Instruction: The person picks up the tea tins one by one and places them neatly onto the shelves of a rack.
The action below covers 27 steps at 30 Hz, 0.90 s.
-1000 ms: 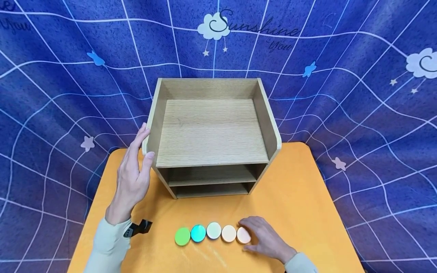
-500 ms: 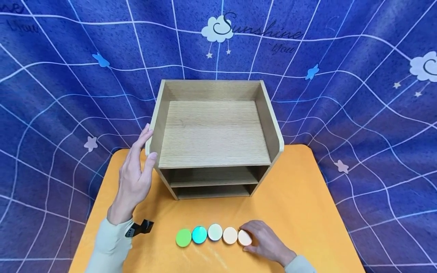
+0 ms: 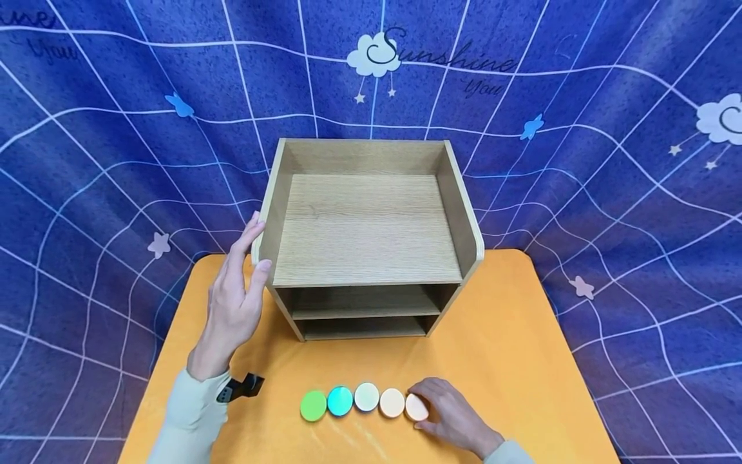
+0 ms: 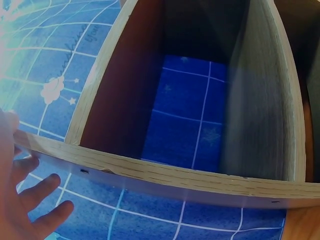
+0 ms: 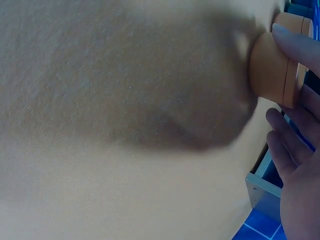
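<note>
My right hand (image 3: 451,415) holds the pale pink lidded tub (image 3: 415,407) at the right end of a row on the table, thumb on one side and fingers on the other. In the right wrist view this tub (image 5: 270,67) looks peach, with a seam below its lid. To its left stand a peach tub (image 3: 391,403), a whitish tub (image 3: 366,397), a blue tub (image 3: 339,401) and a green tub (image 3: 313,406). My left hand (image 3: 234,309) is spread at the left side panel of a wooden shelf unit (image 3: 365,225); whether it touches cannot be told.
The shelf unit stands at the back of the orange table (image 3: 498,361), with an open top and two lower compartments. A blue patterned curtain (image 3: 626,161) surrounds the table behind and on both sides. A black strap device (image 3: 240,388) sits at my left wrist.
The whole head view has shifted slightly, so everything sits a little lower and further right. My right fingers have closed in around the pale pink tub. The left hand keeps its place by the shelf.
</note>
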Each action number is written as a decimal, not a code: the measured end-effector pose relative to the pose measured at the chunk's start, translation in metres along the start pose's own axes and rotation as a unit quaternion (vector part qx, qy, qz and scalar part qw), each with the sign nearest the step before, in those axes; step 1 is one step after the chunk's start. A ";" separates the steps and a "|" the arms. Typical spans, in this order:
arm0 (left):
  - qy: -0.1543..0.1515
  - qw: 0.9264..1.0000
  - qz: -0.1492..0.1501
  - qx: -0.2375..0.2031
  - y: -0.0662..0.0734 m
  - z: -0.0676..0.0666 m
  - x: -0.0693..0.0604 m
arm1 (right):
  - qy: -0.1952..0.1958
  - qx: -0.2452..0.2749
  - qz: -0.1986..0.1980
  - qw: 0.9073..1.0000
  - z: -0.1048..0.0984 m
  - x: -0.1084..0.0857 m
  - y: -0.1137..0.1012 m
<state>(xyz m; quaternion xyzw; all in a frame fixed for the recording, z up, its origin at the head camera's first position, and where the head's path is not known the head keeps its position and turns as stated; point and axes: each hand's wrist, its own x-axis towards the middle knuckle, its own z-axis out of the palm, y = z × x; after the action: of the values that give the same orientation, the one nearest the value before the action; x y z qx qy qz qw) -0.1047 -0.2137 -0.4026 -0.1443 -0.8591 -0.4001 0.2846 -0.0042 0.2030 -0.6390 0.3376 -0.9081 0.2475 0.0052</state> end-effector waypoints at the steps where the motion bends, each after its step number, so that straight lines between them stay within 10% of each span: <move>1: 0.000 1.000 -0.001 0.001 0.000 0.000 0.000 | 0.000 0.000 0.000 1.000 0.000 0.000 0.000; 27: -0.008 1.000 0.015 0.004 0.000 0.002 -0.002 | 0.057 0.003 0.004 0.998 -0.037 0.019 -0.015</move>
<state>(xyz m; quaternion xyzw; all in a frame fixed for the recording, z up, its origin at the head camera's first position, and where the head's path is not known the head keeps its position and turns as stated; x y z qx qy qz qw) -0.1039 -0.2127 -0.4048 -0.1598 -0.8606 -0.3914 0.2839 -0.0153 0.1987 -0.5967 0.3194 -0.9069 0.2693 0.0544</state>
